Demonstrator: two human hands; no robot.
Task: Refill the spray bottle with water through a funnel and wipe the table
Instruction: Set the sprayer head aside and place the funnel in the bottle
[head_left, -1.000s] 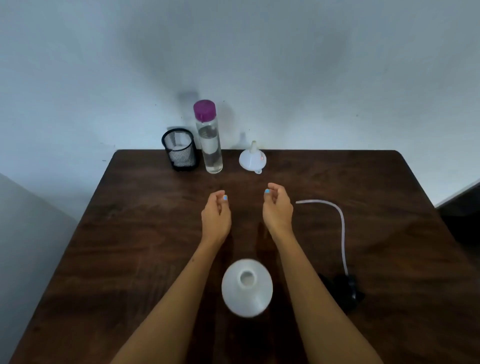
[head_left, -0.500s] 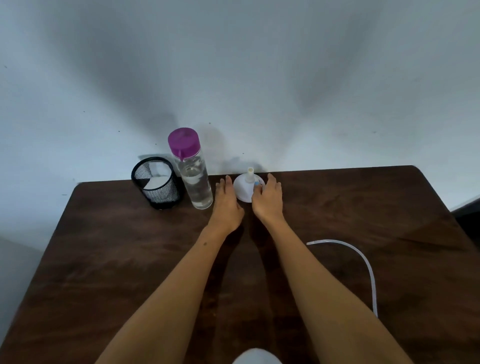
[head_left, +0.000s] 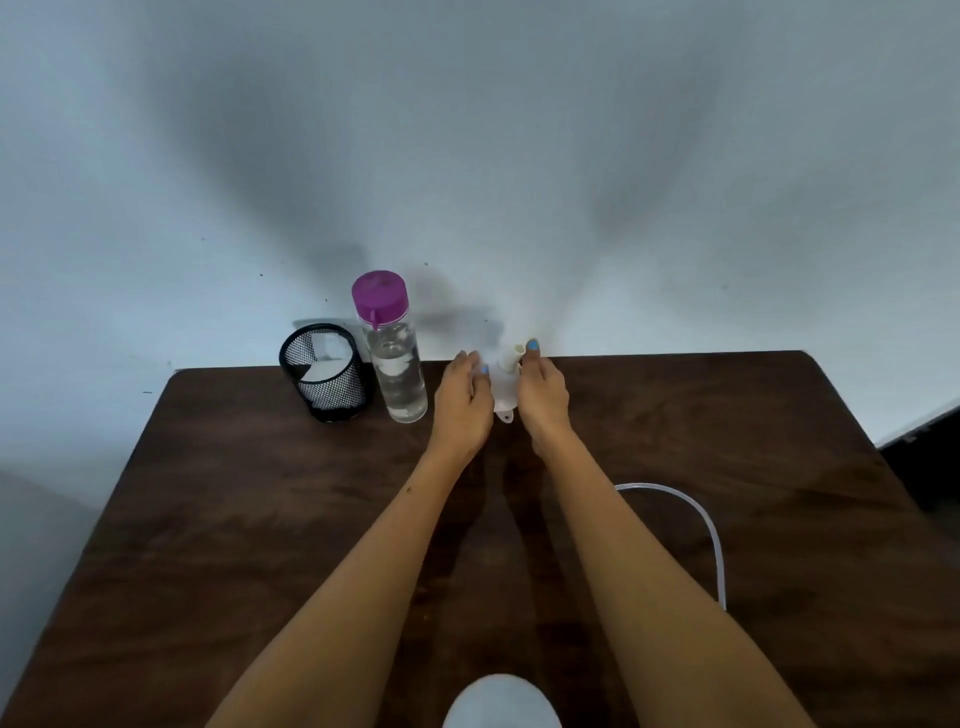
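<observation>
A small white funnel (head_left: 504, 392) stands spout-up near the table's far edge. My left hand (head_left: 464, 402) curls round its left side and my right hand (head_left: 541, 397) grips its right side, with a finger up by the spout. Just left of my left hand stands a clear water bottle (head_left: 397, 371) with a purple cap. The white spray bottle (head_left: 501, 701) shows only as its top at the bottom edge, between my forearms. Its clear dip tube (head_left: 698, 525) curves across the table on the right.
A black mesh cup (head_left: 324, 379) holding something white stands at the far left beside the water bottle. The dark wooden table (head_left: 234, 519) ends against a pale wall just behind the funnel.
Both hands reached forward from the table's middle to the funnel and have closed round it. The view tilted up, so the spray bottle slid to the bottom edge.
</observation>
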